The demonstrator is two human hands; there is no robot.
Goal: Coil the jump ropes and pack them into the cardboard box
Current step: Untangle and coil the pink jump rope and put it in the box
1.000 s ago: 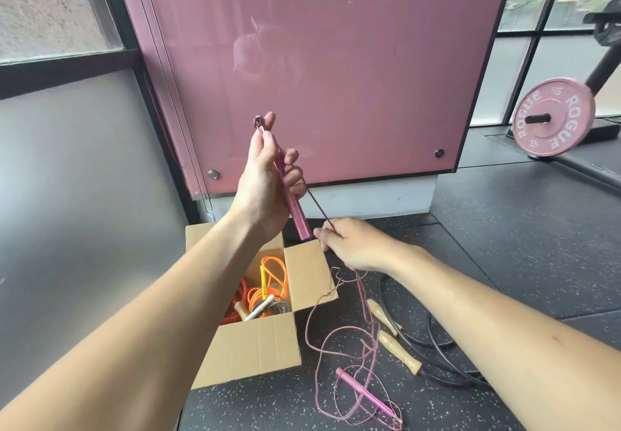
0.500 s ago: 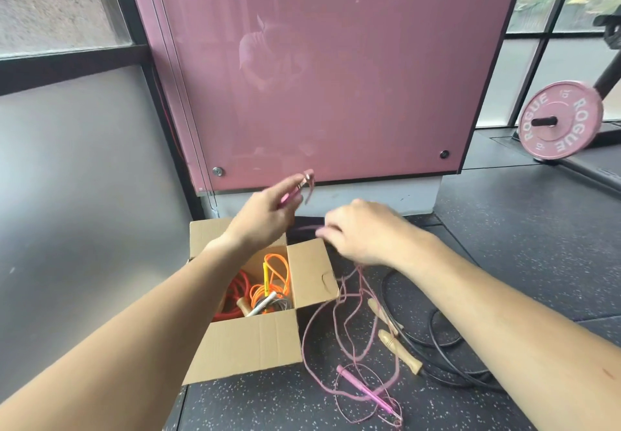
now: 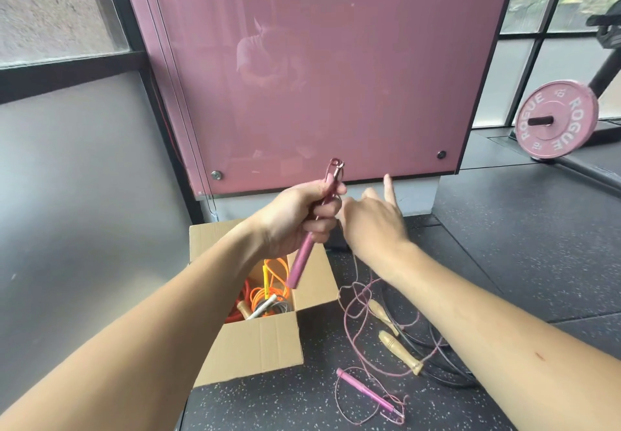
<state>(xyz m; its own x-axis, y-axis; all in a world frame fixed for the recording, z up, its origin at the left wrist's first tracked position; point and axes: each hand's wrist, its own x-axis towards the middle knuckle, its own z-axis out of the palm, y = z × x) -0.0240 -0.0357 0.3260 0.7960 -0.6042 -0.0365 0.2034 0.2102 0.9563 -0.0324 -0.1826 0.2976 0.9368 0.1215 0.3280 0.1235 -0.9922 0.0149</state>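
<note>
The left hand (image 3: 295, 219) is clenched round a slim, smooth pink handle (image 3: 304, 256), holding it tilted above the open cardboard box (image 3: 262, 346). The right hand (image 3: 373, 222) sits just beside it, its back to the camera and index finger raised, so I cannot tell whether it pinches the cord (image 3: 356, 299). That thin pink cord looks light, wiry and springy, trailing in tangled loops to the second pink handle (image 3: 364, 390) on the speckled rubber floor (image 3: 504, 262). It is probably best gathered loop by loop against the held handle and gripped firmly.
</note>
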